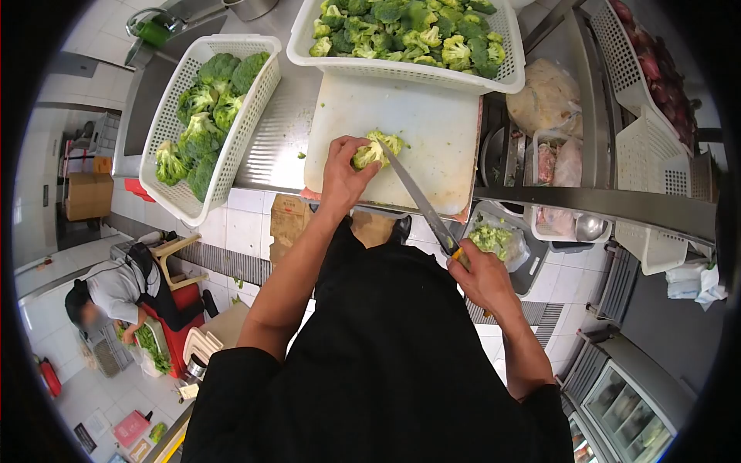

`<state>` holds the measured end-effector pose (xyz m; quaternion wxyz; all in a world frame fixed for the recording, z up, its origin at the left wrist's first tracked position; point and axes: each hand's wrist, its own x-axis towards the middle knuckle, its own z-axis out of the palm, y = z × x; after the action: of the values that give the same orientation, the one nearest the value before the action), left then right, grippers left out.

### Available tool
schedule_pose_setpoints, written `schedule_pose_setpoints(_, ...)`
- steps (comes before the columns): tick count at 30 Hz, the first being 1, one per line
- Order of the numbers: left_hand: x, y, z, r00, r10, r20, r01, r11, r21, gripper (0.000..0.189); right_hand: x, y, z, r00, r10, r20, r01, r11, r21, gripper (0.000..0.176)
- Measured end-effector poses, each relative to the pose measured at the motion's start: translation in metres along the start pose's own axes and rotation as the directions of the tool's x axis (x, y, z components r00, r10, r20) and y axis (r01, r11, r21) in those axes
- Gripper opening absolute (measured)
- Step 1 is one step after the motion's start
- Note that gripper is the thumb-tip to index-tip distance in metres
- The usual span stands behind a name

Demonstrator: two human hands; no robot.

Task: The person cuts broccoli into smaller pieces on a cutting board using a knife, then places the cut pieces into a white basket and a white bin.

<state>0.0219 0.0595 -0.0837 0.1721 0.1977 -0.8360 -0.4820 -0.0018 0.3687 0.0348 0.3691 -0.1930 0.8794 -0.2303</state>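
On the white cutting board (424, 108) my left hand (347, 171) grips a piece of broccoli (378, 148), its pale cut side showing. My right hand (482, 274) is wrapped round the yellow handle of a long knife (421, 199). The blade slants up and to the left across the board, its tip right at the broccoli piece. A few green crumbs lie on the board around it.
A white basket (220, 176) of whole broccoli heads stands left; another basket (401, 68) of cut florets sits behind the board. Trimmings (491, 239) fill a bag at lower right. A metal shelf edge (602, 202) runs along the right. A seated co-worker (123, 285) handles greens at far left.
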Motion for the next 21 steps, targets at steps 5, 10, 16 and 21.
schedule_pose_setpoints(5, 0.0, 0.003, -0.005, 0.998, -0.047, 0.039, 0.047, 0.999, 0.021, 0.046, 0.019, -0.014, 0.001, 0.999, -0.031, 0.036, 0.033, 0.998, -0.05, 0.036)
schedule_pose_setpoints(10, 0.002, 0.003, -0.004, 0.993, -0.103, 0.053, 0.102, 0.995, 0.019, 0.044, 0.094, -0.055, 0.022, 0.991, -0.134, -0.007, 0.133, 0.987, -0.095, 0.032)
schedule_pose_setpoints(16, 0.001, 0.002, -0.011, 0.998, 0.032, 0.054, -0.034, 0.999, 0.035, 0.044, 0.134, -0.055, 0.046, 0.99, -0.132, -0.058, 0.13, 0.991, -0.033, 0.036)
schedule_pose_setpoints(21, 0.022, -0.008, -0.053, 0.878, 0.31, 0.366, -0.45, 0.796, 0.405, 0.042, 0.089, -0.035, 0.027, 0.994, -0.082, -0.074, 0.082, 0.997, -0.003, 0.036)
